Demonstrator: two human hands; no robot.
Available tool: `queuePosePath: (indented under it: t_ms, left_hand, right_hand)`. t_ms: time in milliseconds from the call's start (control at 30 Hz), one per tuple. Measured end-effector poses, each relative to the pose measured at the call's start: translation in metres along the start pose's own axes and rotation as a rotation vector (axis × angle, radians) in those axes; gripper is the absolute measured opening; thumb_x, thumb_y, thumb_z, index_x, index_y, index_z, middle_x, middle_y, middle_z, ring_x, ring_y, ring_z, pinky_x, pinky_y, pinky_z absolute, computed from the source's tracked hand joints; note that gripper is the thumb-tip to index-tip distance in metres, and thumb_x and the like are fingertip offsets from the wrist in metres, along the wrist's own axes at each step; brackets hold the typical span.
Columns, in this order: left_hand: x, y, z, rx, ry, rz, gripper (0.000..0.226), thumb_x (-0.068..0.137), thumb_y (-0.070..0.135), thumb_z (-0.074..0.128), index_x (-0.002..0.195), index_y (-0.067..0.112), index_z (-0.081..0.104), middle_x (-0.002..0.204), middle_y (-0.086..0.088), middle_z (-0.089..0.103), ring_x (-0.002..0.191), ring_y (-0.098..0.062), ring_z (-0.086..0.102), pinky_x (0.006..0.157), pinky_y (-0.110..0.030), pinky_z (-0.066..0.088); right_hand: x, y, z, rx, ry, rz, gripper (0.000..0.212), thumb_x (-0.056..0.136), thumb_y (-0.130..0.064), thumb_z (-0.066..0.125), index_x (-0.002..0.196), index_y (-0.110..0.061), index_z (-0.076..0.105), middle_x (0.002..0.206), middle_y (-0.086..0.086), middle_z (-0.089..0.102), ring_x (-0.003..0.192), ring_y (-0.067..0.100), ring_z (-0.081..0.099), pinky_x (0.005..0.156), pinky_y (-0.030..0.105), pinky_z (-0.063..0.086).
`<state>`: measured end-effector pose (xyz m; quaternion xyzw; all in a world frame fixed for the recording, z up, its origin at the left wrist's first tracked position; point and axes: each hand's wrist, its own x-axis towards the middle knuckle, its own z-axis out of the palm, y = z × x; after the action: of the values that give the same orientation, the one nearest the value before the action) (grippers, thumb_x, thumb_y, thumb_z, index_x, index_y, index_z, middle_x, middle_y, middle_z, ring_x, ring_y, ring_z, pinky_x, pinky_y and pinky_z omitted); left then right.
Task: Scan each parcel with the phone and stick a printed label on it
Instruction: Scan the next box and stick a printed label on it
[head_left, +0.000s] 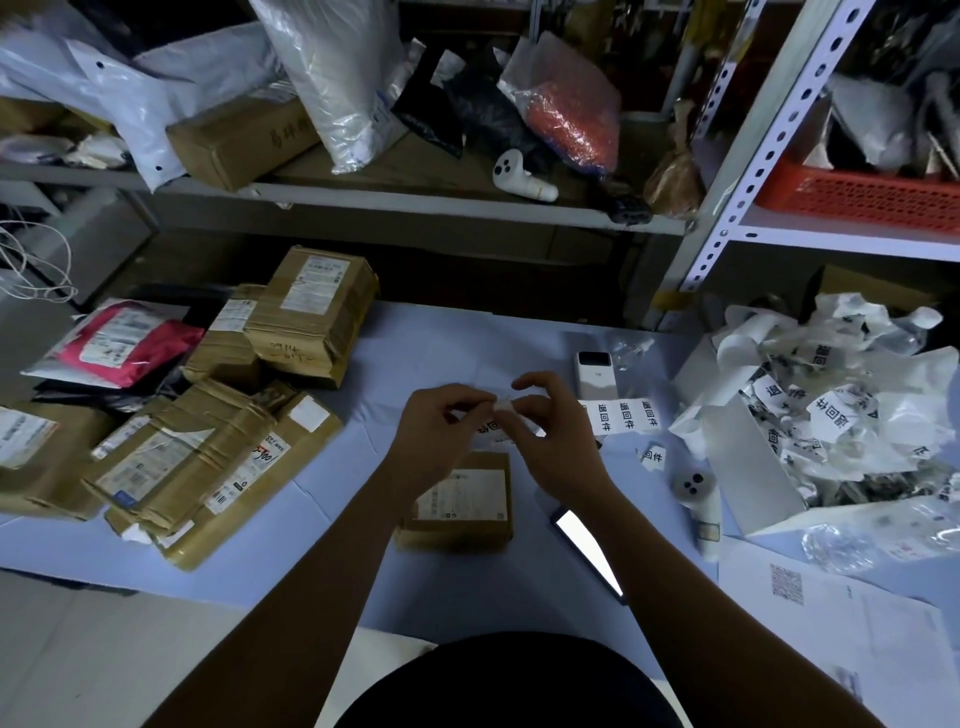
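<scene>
Storeroom counter (441, 343), blue cover. Small parcel (460, 501) central, new label not yet on. Just above it, left hand (439, 434) and right hand (553, 447) fingers pinch printed label (501, 413), probably peeling. Phone (587, 551) right of parcel, lit. Parcel pile (208, 441) left, likely pending.

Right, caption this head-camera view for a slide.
Left hand and right hand pinch a white printed label above a small brown cardboard parcel, a lit black phone beside it.
</scene>
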<state>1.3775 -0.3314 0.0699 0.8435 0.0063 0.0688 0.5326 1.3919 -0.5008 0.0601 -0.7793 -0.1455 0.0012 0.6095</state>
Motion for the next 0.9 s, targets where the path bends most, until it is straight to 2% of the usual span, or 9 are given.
queuePosePath:
  t_ms: [100,300,433,533,600,667,733,833,900]
  left_hand:
    - [0.003,0.001,0.000,-0.016,0.036,-0.024,0.016,0.092,0.008,0.069,0.103,0.017,0.077,0.094,0.012,0.073,0.087,-0.003,0.069,0.075,-0.011,0.052]
    - [0.006,0.005,0.001,0.022,0.194,-0.045,0.016,0.096,0.012,0.063,0.108,0.016,0.074,0.099,0.009,0.069,0.083,0.004,0.063,0.069,-0.004,0.047]
    - [0.007,0.003,-0.005,-0.008,0.282,-0.040,0.022,0.098,0.015,0.063,0.115,0.024,0.073,0.101,0.006,0.068,0.089,-0.003,0.062,0.072,-0.005,0.044]
    - [0.003,0.001,-0.010,-0.126,0.276,-0.028,0.025,0.095,0.011,0.067,0.111,0.030,0.072,0.093,0.014,0.071,0.080,-0.002,0.065,0.070,-0.011,0.051]
    - [0.001,-0.001,-0.013,-0.207,0.254,-0.056,0.026,0.092,0.009,0.070,0.111,0.026,0.074,0.093,0.009,0.075,0.077,-0.010,0.070,0.072,-0.025,0.059]
    - [-0.002,-0.001,-0.016,-0.307,0.213,-0.038,0.027,0.090,0.003,0.072,0.112,0.017,0.074,0.096,0.002,0.077,0.078,-0.019,0.073,0.074,-0.031,0.060]
    - [-0.006,0.003,-0.021,-0.430,0.155,-0.035,0.027,0.089,0.001,0.070,0.114,0.011,0.072,0.100,-0.002,0.077,0.085,-0.021,0.074,0.073,-0.025,0.057]
    - [-0.009,0.009,-0.028,-0.498,0.078,-0.078,0.028,0.091,0.001,0.068,0.113,0.018,0.071,0.108,0.002,0.076,0.093,-0.014,0.073,0.069,-0.020,0.055]
    - [-0.007,0.010,-0.034,-0.502,0.042,-0.109,0.034,0.091,-0.004,0.065,0.112,0.021,0.072,0.112,0.009,0.074,0.099,-0.012,0.071,0.071,-0.024,0.057]
  right_hand:
    - [0.002,0.001,0.001,0.061,0.041,0.026,0.031,0.091,-0.014,0.075,0.110,-0.017,0.051,0.085,-0.003,0.077,0.082,0.012,0.076,0.076,0.031,0.060]
    - [0.007,0.006,0.002,0.051,0.041,0.092,0.028,0.089,-0.009,0.075,0.105,-0.014,0.052,0.083,0.001,0.072,0.084,0.009,0.075,0.067,0.021,0.058]
    - [0.008,0.018,-0.005,-0.068,0.080,0.188,0.026,0.091,-0.010,0.073,0.109,-0.015,0.055,0.087,0.001,0.071,0.086,0.015,0.074,0.066,0.027,0.061]
    - [0.007,0.028,-0.010,-0.244,0.208,0.267,0.028,0.089,-0.007,0.073,0.112,-0.015,0.059,0.097,0.001,0.071,0.092,0.020,0.071,0.069,0.025,0.055]
    - [0.004,0.029,-0.009,-0.426,0.234,0.210,0.037,0.085,-0.011,0.079,0.118,-0.013,0.062,0.115,0.004,0.067,0.107,0.021,0.062,0.078,0.023,0.045]
    - [0.004,0.026,-0.005,-0.456,0.179,0.124,0.040,0.085,-0.020,0.081,0.120,-0.013,0.064,0.123,0.002,0.061,0.113,0.018,0.056,0.087,0.024,0.041]
    - [0.006,0.013,0.001,-0.170,0.041,0.204,0.033,0.093,-0.032,0.072,0.123,-0.020,0.063,0.123,0.000,0.065,0.112,0.017,0.063,0.089,0.025,0.049]
    - [0.009,-0.009,0.007,0.519,-0.130,0.467,0.030,0.101,-0.033,0.060,0.129,-0.022,0.061,0.117,0.009,0.073,0.106,0.023,0.072,0.082,0.029,0.058]
    - [0.008,-0.015,0.006,0.613,-0.150,0.454,0.032,0.097,-0.025,0.067,0.129,-0.025,0.062,0.109,0.011,0.076,0.101,0.023,0.074,0.080,0.027,0.058]
